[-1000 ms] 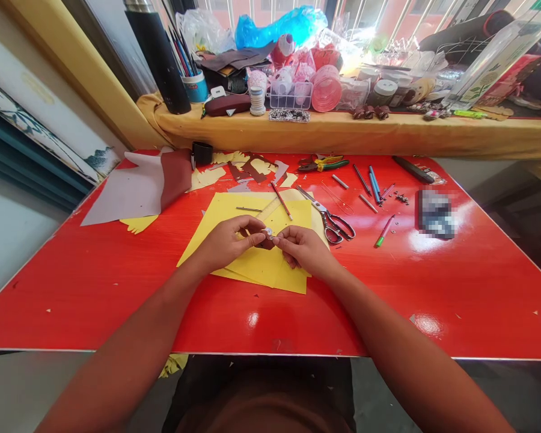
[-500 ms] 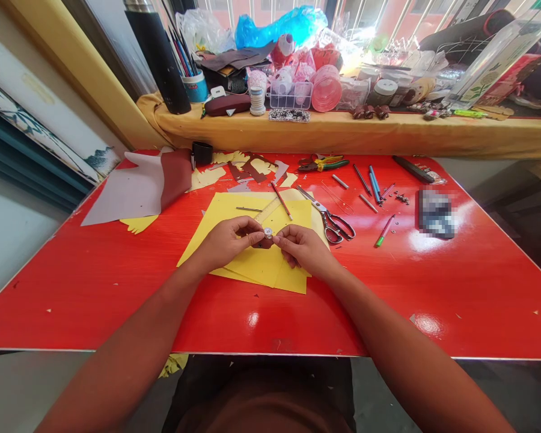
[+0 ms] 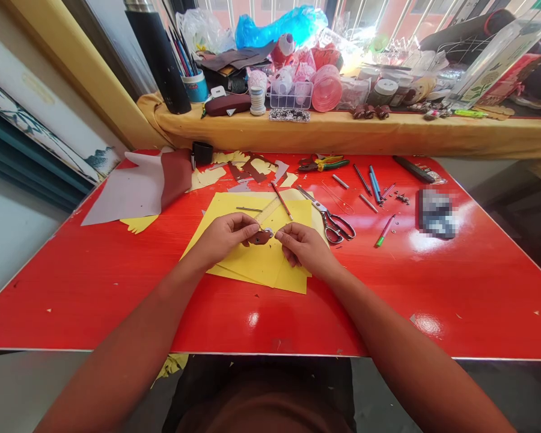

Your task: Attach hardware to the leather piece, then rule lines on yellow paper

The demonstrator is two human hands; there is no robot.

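Observation:
Over the yellow sheets (image 3: 247,264), my left hand (image 3: 228,236) pinches a small brown leather piece (image 3: 260,239). A round silver metal part (image 3: 269,232) sits at the piece's right end, and a dark spot shows on its lower side. My right hand (image 3: 303,245) has thumb and forefinger pressed together just right of the metal part; whatever is between those fingertips is too small to make out. Behind the hands, a ruler (image 3: 270,208) and a red pencil (image 3: 282,201) lie on the sheets. Scissors (image 3: 331,219) rest to the right.
Leather scraps (image 3: 252,168) and pliers (image 3: 324,163) lie at the table's back. Pens (image 3: 374,183), small metal bits (image 3: 402,198) and a blurred dark object (image 3: 436,213) are on the right. A leather sheet (image 3: 135,186) covers the back left. Jars and bags crowd the ledge (image 3: 342,135).
The brown leather piece has turned in my left hand, so more of its side shows. A small gap has opened between it and my right fingertips.

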